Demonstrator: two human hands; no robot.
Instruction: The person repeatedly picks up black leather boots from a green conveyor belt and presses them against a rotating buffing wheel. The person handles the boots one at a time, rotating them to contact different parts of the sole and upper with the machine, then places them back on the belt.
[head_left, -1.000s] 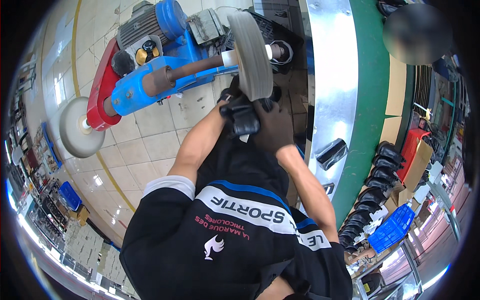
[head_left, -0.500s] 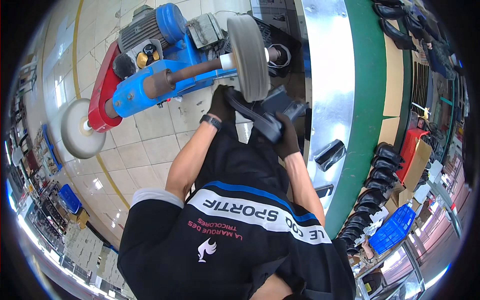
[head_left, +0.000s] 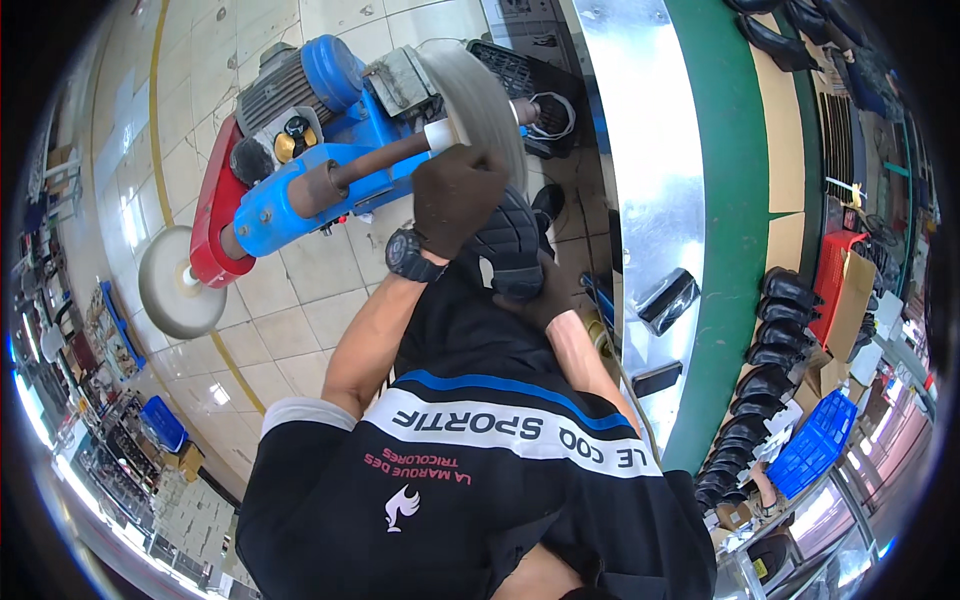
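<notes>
Just above centre, towards 12 o'clock, a black shoe (head_left: 508, 245), sole facing up, toe end towards the wheel (head_left: 485, 105). Contact between toe and wheel: cannot tell. At the heel, below the shoe, brown-gloved right hand (head_left: 555, 290), grip closed around that end. At the toe end, on the 10 o'clock side, brown-gloved left hand (head_left: 460, 198), fingers curled almost into a fist; firm hold or mere touch, cannot tell. On the left wrist, a dark watch (head_left: 406, 255).

At 10 o'clock, a blue machine (head_left: 275, 210), and on it a white tray (head_left: 317, 128) with rounded black and yellow pieces (head_left: 286, 147) inside. At 12 o'clock, behind the wheel, a black crate (head_left: 503, 68), contents too dark to read. At 8 o'clock, a small blue bin (head_left: 163, 423) on the floor (head_left: 300, 345), contents unclear.

At 2 o'clock, a long silver bench (head_left: 650, 190); on it, towards 3, a glossy black piece (head_left: 668, 300). At 3 o'clock, a red crate (head_left: 832, 275) against a cardboard box (head_left: 850, 305), contents hidden. At 4, a blue basket (head_left: 812, 450), contents unclear, beside a row of black shoes (head_left: 767, 380).
</notes>
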